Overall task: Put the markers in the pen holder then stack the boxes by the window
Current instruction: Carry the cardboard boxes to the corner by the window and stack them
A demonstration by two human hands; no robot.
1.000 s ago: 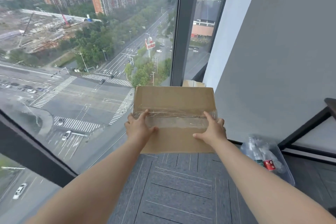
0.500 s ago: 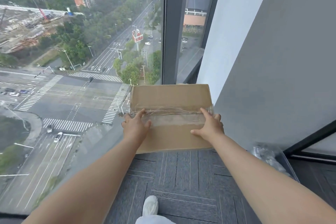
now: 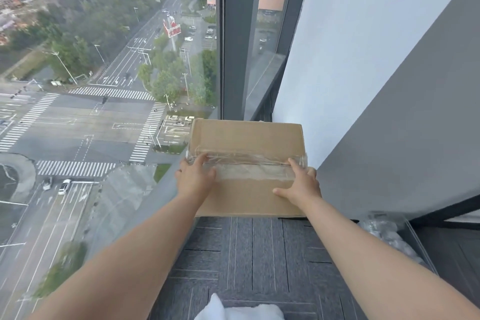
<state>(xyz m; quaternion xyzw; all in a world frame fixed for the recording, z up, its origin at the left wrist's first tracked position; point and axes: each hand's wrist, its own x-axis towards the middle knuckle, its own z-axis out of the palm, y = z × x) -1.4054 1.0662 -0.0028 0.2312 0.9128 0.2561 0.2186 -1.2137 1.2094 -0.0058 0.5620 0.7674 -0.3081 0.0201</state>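
— Across the left and upper part of the frame, what fills the view?
— A tall window (image 3: pixel 109 86) looking down on streets and trees, with a dark frame post (image 3: pixel 235 34) at upper centre. A pale wall (image 3: pixel 389 73) takes the right side.
— And lower down?
— Grey carpet (image 3: pixel 246 254) across the bottom centre. A cardboard box (image 3: pixel 249 138) sits in the middle of the frame, in the corner between glass and wall, a band of clear tape (image 3: pixel 254 166) across its top.
— Is it resting on anything?
— I cannot tell what lies under it.
— The hands?
— The left hand (image 3: pixel 194 176) grips the box's left edge, the right hand (image 3: pixel 301 184) its right edge, fingers spread flat on the top and thumbs on the near half.
— Anything smaller?
— A clear plastic bin (image 3: pixel 394 239) at lower right, its contents blurred.
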